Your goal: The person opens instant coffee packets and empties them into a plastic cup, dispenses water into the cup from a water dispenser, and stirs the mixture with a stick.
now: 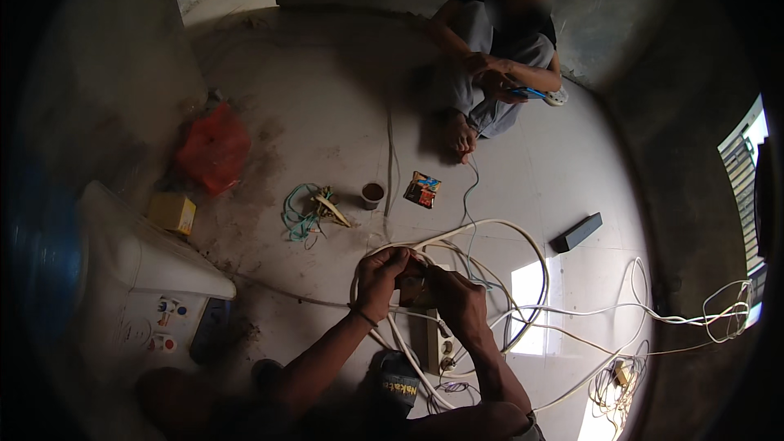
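Close together over the floor, my left hand [378, 282] and my right hand [459, 300] both have their fingers closed at a small dark piece [412, 284]. Shadow and fingers hide what kind of piece it is. Loops of cream-white cable [490, 223] pass around and behind both hands. Just below them lies a white power strip [445, 349] with round sockets, partly covered by cable and my right arm. A black pouch-like item [398, 377] with yellow print rests beside the strip, near my legs.
Across from me sits a person [498, 49] holding a blue phone [525, 93]. Around the floor are a cup of dark drink [372, 194], a snack packet [423, 189], tangled green cord [300, 211], a dark block [576, 233], a yellow box [172, 213], a red bag [214, 149] and a white appliance [155, 278].
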